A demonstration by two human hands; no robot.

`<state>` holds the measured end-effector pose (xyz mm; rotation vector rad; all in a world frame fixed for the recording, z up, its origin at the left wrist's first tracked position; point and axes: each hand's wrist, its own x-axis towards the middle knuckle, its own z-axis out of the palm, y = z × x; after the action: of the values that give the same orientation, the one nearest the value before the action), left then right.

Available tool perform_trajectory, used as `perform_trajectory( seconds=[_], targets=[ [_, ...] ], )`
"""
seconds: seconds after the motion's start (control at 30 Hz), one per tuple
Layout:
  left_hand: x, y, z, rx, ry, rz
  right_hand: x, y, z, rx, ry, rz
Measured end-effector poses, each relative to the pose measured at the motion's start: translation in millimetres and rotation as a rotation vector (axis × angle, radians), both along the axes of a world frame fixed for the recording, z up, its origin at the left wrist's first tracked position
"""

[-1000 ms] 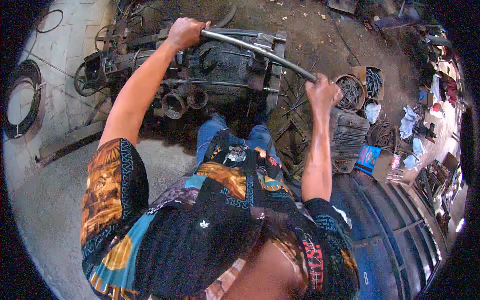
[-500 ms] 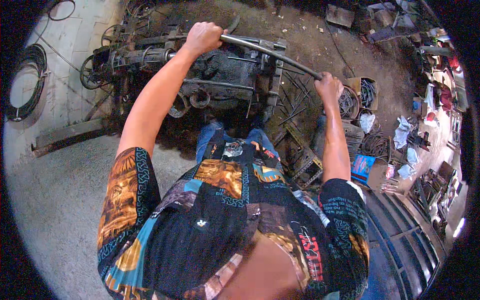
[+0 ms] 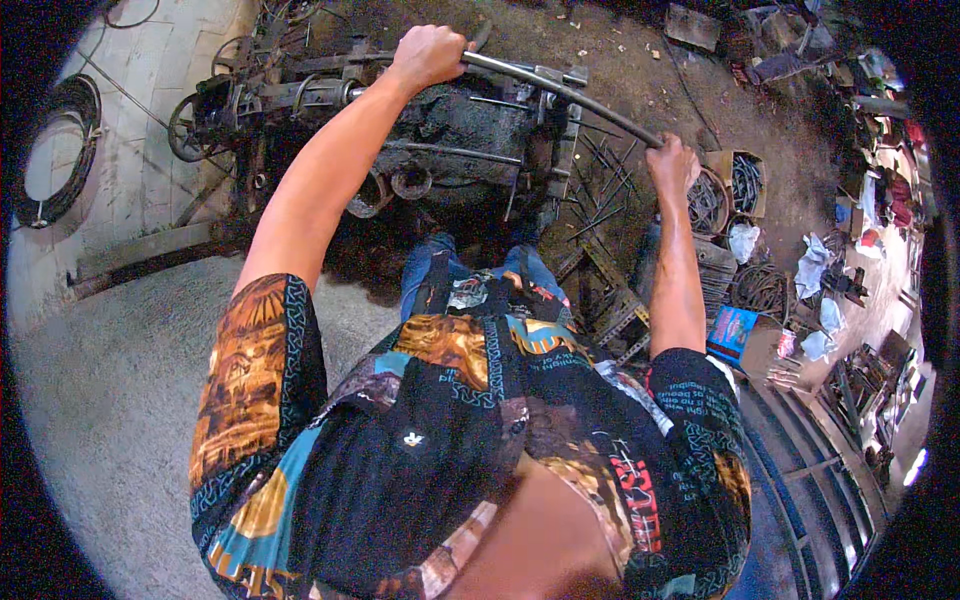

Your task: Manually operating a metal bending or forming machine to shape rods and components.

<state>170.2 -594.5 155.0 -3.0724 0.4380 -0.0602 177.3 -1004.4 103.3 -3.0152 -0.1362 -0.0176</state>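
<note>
Both my arms reach forward, holding a long metal rod (image 3: 560, 92) that looks bowed and slopes down to the right. My left hand (image 3: 430, 55) is wrapped round its left end. At the right end my right hand (image 3: 672, 165) is closed in a fist round it. Beneath the rod stands a dark, greasy machine (image 3: 460, 125) with shafts and a handwheel (image 3: 190, 132) on its left side. A thinner bar (image 3: 450, 152) runs across the machine's near side. Whether the rod touches the machine I cannot tell.
Several loose rods (image 3: 605, 190) lie on the floor right of the machine. Beyond them are a cardboard box (image 3: 745, 185) of metal pieces, coiled wire (image 3: 762, 290) and a blue box (image 3: 732, 333). A perforated metal frame (image 3: 622, 325) stands near my legs. A black hose coil (image 3: 55, 150) hangs at left.
Both hands and the rod sit slightly further right in view, the left hand a little higher. The whole scene has also shifted slightly. My grip is unchanged.
</note>
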Motion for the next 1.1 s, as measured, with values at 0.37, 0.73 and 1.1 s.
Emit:
perform_trajectory(
  seconds=[0.37,0.73,1.1],
  targets=[
    [-2.9,12.2,12.1,0.018,0.036,0.053,-7.4,6.1,1.9,0.019,-0.18,0.279],
    [-7.1,11.1,-1.8,0.011,0.027,0.06,-12.9,3.1,10.7,0.0,-0.253,0.246],
    [-9.9,27.7,-3.3,-0.009,0.017,0.12,-11.3,78.0,55.2,0.16,0.043,0.497]
  ],
)
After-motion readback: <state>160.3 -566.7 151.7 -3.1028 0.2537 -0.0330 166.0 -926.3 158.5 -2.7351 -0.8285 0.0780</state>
